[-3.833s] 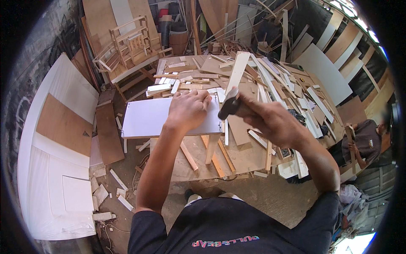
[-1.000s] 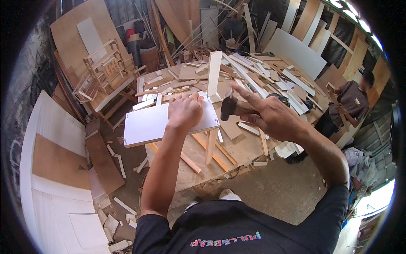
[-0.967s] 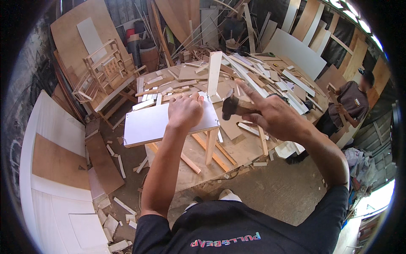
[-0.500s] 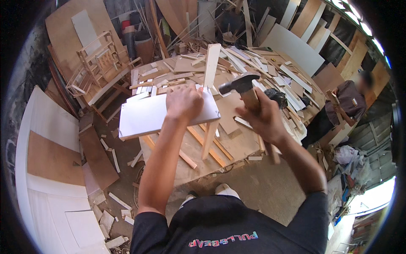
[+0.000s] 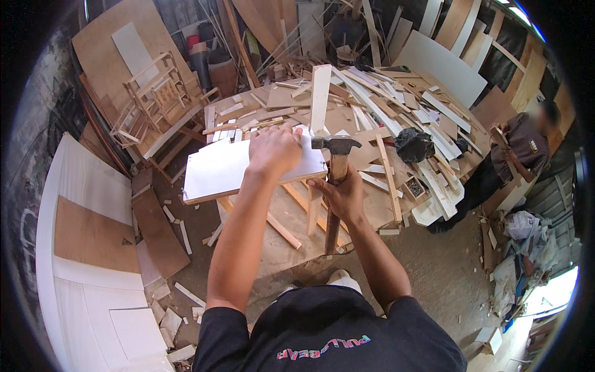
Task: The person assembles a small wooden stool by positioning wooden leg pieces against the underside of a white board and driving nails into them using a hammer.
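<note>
My right hand is wrapped round the wooden handle of a claw hammer. The dark hammer head is level, with its striking face close to the foot of a pale wooden upright. A white rectangular board with a bare wood edge lies below my left hand. That hand rests on the board with its fingers curled in beside the upright; whatever they pinch is hidden. Beneath the board's right end, a wooden leg slants down.
Wood strips and offcuts cover much of the worktable. A black plastic bag and a small box of dark bits sit at right. Another person stands there holding wood. A slatted wooden frame stands back left.
My right hand has brought the hammer left and lower, from raised beside the board to the upright's foot. My left hand keeps its place on the board. The whole view has shifted slightly.
</note>
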### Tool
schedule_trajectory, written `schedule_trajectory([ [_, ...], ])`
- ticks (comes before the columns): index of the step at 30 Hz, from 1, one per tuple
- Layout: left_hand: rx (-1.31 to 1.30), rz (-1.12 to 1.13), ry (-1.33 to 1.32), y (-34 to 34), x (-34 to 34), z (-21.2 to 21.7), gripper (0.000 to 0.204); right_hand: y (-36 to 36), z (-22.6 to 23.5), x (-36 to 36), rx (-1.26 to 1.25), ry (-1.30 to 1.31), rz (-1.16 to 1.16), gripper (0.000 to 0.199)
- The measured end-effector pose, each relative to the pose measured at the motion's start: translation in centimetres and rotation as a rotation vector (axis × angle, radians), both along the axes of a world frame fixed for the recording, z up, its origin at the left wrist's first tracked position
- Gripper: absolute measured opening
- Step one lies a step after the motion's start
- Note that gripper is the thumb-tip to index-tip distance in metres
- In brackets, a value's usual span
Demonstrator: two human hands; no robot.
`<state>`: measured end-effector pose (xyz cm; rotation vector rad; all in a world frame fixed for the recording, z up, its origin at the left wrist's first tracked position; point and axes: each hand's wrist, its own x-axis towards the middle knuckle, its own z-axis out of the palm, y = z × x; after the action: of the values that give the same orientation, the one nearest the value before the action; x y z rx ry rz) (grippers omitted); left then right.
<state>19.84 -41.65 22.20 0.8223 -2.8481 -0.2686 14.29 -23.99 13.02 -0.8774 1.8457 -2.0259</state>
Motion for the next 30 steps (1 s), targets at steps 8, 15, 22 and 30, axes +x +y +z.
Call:
schedule_trajectory([
  [8,0.009,-0.001,-0.012,-1.1,0.2,0.0,0.051,-0.9,-0.1,0.9,-0.073,-0.009,0.005,0.049],
  [15,-0.017,-0.030,0.006,-0.1,0.3,0.2,0.051,-0.5,-0.3,0.9,-0.105,-0.023,-0.003,0.050],
  [22,-0.036,-0.025,0.086,0.9,0.9,0.2,0.049,-0.1,-0.2,1.4,-0.102,0.036,-0.035,0.056],
  [30,-0.061,-0.003,0.112,0.8,1.3,-0.3,0.046,0.1,0.0,2.0,-0.021,-0.004,-0.062,0.056],
])
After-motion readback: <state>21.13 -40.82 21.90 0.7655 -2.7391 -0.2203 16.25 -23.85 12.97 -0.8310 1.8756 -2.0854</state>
